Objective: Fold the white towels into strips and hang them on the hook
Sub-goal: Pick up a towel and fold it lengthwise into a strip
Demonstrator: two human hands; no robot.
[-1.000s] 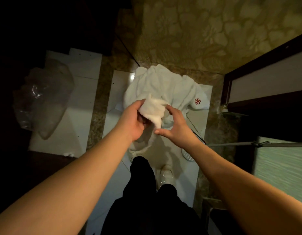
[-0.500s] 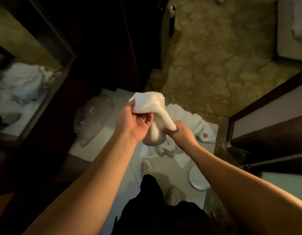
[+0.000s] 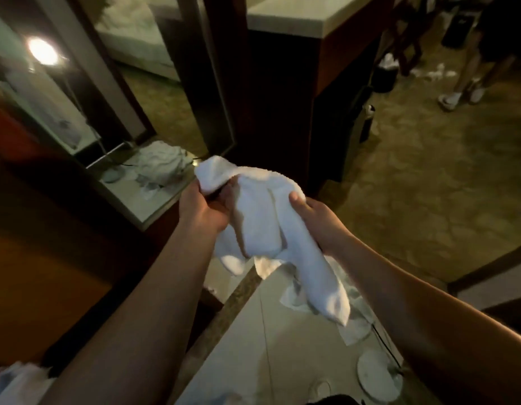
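Towel [image 3: 262, 217] held between left hand [image 3: 202, 207] and right hand [image 3: 317, 220], above the floor [image 3: 282, 346]. More towels [image 3: 355, 323] on floor below it, round plate [image 3: 379, 372] beside them. Mirror [image 3: 154, 92] to the left, cabinet [image 3: 285, 68] ahead.

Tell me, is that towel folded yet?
Not neatly: the towel hangs bunched and creased between both hands, one end dangling.

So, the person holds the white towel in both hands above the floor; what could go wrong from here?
1. The white towel is bunched, not yet a strip; the left hand and the right hand grip only its upper part, so the folds may come out uneven.
2. Its loose end hangs low over the pale floor tiles and could drag there.
3. No hook is in view, so the person must still find it in dim light.
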